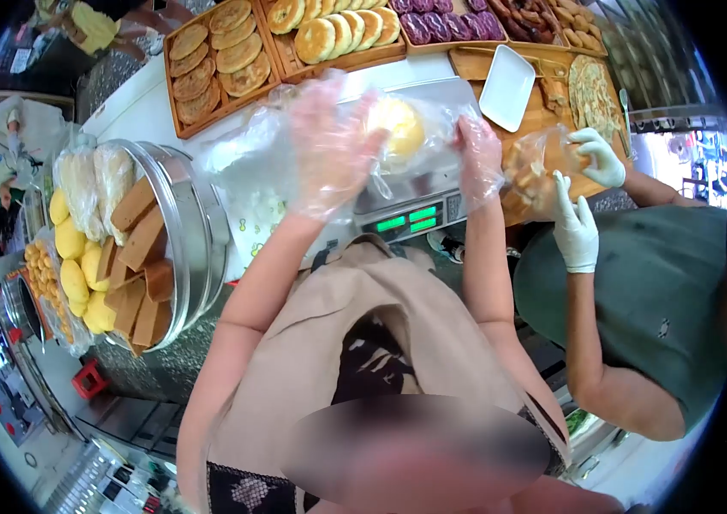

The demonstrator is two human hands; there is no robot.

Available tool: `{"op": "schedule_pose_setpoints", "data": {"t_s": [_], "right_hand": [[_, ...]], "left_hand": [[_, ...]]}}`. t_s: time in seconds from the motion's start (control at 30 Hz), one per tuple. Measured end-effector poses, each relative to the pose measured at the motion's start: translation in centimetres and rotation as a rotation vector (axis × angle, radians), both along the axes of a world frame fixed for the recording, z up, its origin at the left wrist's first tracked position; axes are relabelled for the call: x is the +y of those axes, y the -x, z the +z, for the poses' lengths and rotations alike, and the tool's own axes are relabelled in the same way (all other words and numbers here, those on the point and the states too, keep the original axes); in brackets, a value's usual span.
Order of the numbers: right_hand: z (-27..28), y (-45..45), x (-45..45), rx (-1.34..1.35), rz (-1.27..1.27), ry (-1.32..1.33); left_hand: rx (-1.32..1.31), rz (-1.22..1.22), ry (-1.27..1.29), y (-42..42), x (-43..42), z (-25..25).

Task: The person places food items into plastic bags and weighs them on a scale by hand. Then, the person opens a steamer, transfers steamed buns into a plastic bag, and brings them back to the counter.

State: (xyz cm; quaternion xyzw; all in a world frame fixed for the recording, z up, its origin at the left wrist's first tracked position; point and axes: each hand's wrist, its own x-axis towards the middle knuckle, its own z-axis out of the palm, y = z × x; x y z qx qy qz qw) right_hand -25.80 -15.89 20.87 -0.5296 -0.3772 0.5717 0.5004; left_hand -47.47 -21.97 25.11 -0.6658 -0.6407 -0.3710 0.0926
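Note:
A round yellow bun (401,128) sits inside a clear plastic bag (432,128) above the metal top of a scale (422,195) with lit green digits. My right hand (478,158), in a clear plastic glove, has its fingers closed on the bag's right side. On the other side of the bun is my left hand (329,146), gloved the same way and blurred. Its fingers look spread, the nearest ones close to the bag; whether they touch it is unclear. Crumpled clear plastic (248,150) lies left of that hand.
Wooden trays of flatbreads (239,56), pale round cakes (316,38) and purple pastries (449,27) line the far edge. A white dish (507,88) rests on a wooden board. At left stands a steamer (201,223) with brown and yellow breads. A co-worker's white-gloved hands (576,233) hold a filled bag at right.

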Motion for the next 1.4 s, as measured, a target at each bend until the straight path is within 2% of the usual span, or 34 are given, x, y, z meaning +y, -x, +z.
{"op": "schedule_pose_setpoints", "data": {"t_s": [0.03,0.07,0.1,0.13,0.2,0.23,0.33,0.37,0.4,0.47,0.53,0.6,0.63,0.67,0.73,0.8,0.87,0.9,0.93,1.0,1.03,1.07,1.13,1.17,1.2,1.23,1.27,1.3,1.33,1.37,1.4], "right_hand": [[0.5,0.3,0.0,0.012,-0.02,-0.006],[1.3,0.7,-0.3,-0.049,-0.037,-0.018],[1.9,0.9,-0.4,-0.114,-0.048,-0.032],[1.9,0.9,0.1,-0.102,-0.068,-0.045],[1.6,0.5,-0.6,-0.153,-0.054,-0.045],[2.2,0.8,-0.8,-0.178,-0.079,0.009],[0.9,0.5,-0.5,-0.193,-0.089,0.027],[0.6,0.5,-0.5,-0.163,-0.104,0.022],[0.5,0.4,-0.5,-0.163,-0.109,0.026],[0.9,0.5,-0.6,-0.149,-0.148,0.0],[-0.1,0.1,0.2,-0.172,-0.139,-0.035],[-0.6,0.1,-1.0,-0.199,-0.137,-0.015],[0.0,0.3,-0.9,-0.18,-0.144,-0.011],[0.6,0.3,-0.6,-0.162,-0.15,-0.012],[1.0,0.3,0.1,-0.16,-0.153,-0.031],[0.8,0.4,-0.7,-0.154,-0.139,-0.015],[0.7,0.5,-0.1,-0.165,-0.102,-0.013],[0.9,0.5,-0.2,-0.214,-0.097,-0.017],[1.2,0.5,-0.7,-0.268,-0.088,-0.004],[1.0,0.9,-0.8,-0.263,-0.107,-0.03],[1.0,1.1,-0.9,-0.251,-0.135,-0.063],[1.0,1.2,-1.0,-0.254,-0.118,-0.067],[1.2,1.4,-1.2,-0.426,-0.007,-0.077],[2.3,1.7,-1.4,-0.506,0.012,-0.038],[2.2,1.6,-1.6,-0.501,0.02,-0.038],[1.9,1.2,-1.6,-0.62,0.041,-0.095],[1.6,1.0,-1.7,-0.741,0.06,-0.154],[1.2,0.9,-1.7,-0.739,0.067,-0.157],[0.7,0.7,-1.7,-0.94,-0.03,-0.432],[0.6,0.7,-1.5,-1.132,-0.134,-0.714],[0.8,0.9,-1.1,-1.132,-0.132,-0.721]], "left_hand": [[0.119,-0.116,0.194,-0.8,0.4,-3.0],[0.241,-0.231,0.392,-1.7,0.8,-3.6],[0.165,-0.177,0.493,-2.3,0.5,-4.1],[0.183,-0.192,0.479,-2.4,0.6,-3.2],[-0.02,-0.184,0.254,-2.8,-0.2,-2.0],[0.151,-0.176,0.392,-2.7,0.1,-3.3],[0.121,-0.162,0.462,-2.6,0.1,-4.6],[-0.013,-0.173,0.292,-3.1,-0.2,-4.0],[-0.013,-0.177,0.296,-3.2,0.1,-4.6],[0.098,-0.176,0.53,-3.2,0.3,-6.3],[0.064,-0.143,0.5,-3.6,0.5,-6.1],[0.052,-0.181,0.345,-4.2,-0.5,-4.3],[0.186,-0.157,0.484,-4.3,0.1,-4.9],[0.182,-0.151,0.479,-4.4,-0.2,-5.1],[-0.08,-0.184,0.231,-4.7,-0.5,-4.9],[-0.013,-0.221,0.265,-4.4,-0.6,-5.1],[0.176,-0.247,0.487,-4.0,0.2,-6.0],[0.135,-0.181,0.343,-3.8,0.0,-6.3],[0.126,-0.178,0.356,-3.6,-0.3,-5.7],[-0.429,0.065,0.101,-2.5,-0.1,-4.7],[-0.62,0.103,0.11,-1.6,0.5,-6.2],[-0.624,0.118,0.103,-0.2,0.5,-7.8],[-1.018,0.024,0.884,2.8,-0.1,-10.3],[-1.017,0.032,0.878,3.6,-0.8,-10.3],[-0.635,0.059,0.719,4.2,-1.8,-10.3],[-0.256,0.082,0.551,4.5,-2.6,-9.7],[-0.255,0.091,0.55,4.7,-3.2,-9.2],[-0.21,0.161,0.67,5.0,-3.7,-8.6],[-0.165,0.231,0.789,4.9,-3.9,-7.5],[-0.169,0.236,0.786,4.5,-3.7,-6.1],[-0.251,0.186,0.72,3.7,-3.2,-4.6]]}}
